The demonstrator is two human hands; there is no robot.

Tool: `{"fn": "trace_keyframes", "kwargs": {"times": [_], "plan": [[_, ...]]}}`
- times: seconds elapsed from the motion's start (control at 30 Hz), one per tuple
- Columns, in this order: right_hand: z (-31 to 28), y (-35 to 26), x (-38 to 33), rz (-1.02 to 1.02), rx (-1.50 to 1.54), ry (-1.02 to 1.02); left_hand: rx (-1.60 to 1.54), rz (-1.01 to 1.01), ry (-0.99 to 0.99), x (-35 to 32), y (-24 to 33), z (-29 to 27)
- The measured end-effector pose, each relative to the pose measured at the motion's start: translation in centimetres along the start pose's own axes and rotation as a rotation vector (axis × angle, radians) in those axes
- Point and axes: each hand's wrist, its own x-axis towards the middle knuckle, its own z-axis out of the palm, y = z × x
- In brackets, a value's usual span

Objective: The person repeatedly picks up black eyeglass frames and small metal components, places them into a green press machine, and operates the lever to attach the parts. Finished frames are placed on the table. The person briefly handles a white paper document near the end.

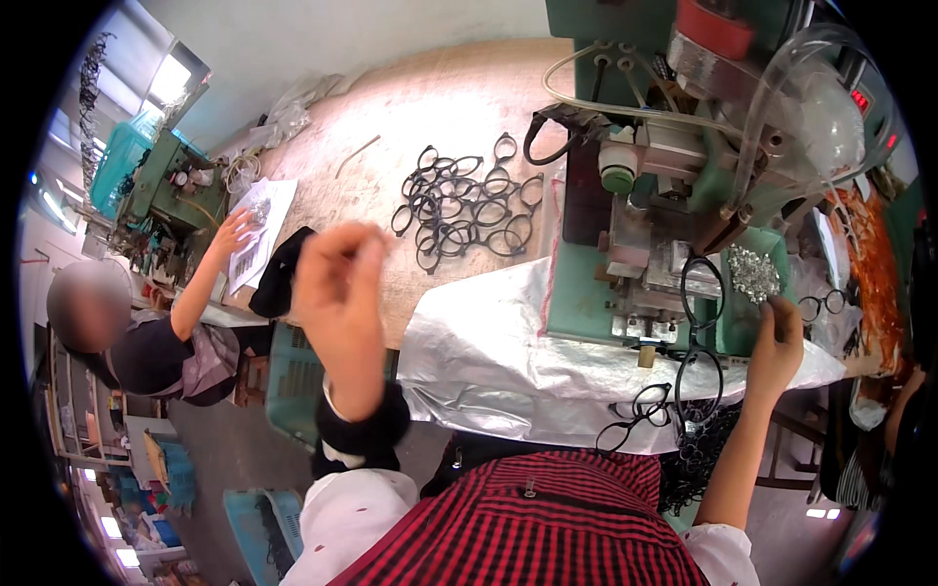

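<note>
The right hand (777, 337) reached toward the small metal parts (754, 272) at its twelve o'clock, fingertips pinched; whether on one, I couldn't tell. A black eyeglass frame (702, 290) sat on the green machine (645, 225), nine o'clock of them. The left hand (337, 283) hovered blurred, fingers loosely curled, empty. Pick one piece cleanly.

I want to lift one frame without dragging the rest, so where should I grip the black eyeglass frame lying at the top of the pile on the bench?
Pinch the frame at its upper lens rim, coming from above on the far side. It juts clear of the pile, flat on the bench, so that rim looks free of overlaps, while its lower end seems tangled with neighbours.
</note>
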Motion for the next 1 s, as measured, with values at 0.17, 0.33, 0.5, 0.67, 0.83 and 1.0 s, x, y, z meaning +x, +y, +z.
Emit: {"fn": "trace_keyframes", "kwargs": {"times": [0.17, 0.33, 0.5, 0.67, 0.83, 1.0], "plan": [[1.8, -1.1, 1.0, -0.022, 0.133, 0.009, 0.736, 0.449, -0.345, 4.8, -8.6, 2.2], [-0.2, -1.2, -0.3, -0.131, -0.12, 0.061, 0.832, 0.341, -0.419, 2.5, -19.4, 2.2], [-4.9, -0.2, -2.8, 0.016, -0.141, 0.15, 0.432, 0.098, -0.121, 2.3, -12.8, 2.3], [-2.2, -7.2, -1.0, -0.036, 0.206, -0.143, -0.077, -0.157, -0.172, 1.7, -6.5, 5.7], [4.5, -11.1, 2.0, 0.012, 0.63, -0.219, -0.311, -0.285, -0.322, -1.4, -6.8, 9.5], [5.5, -12.2, 0.3, 0.138, 0.798, -0.179, -0.407, -0.368, -0.216, -4.2, -5.9, 9.9]]}}
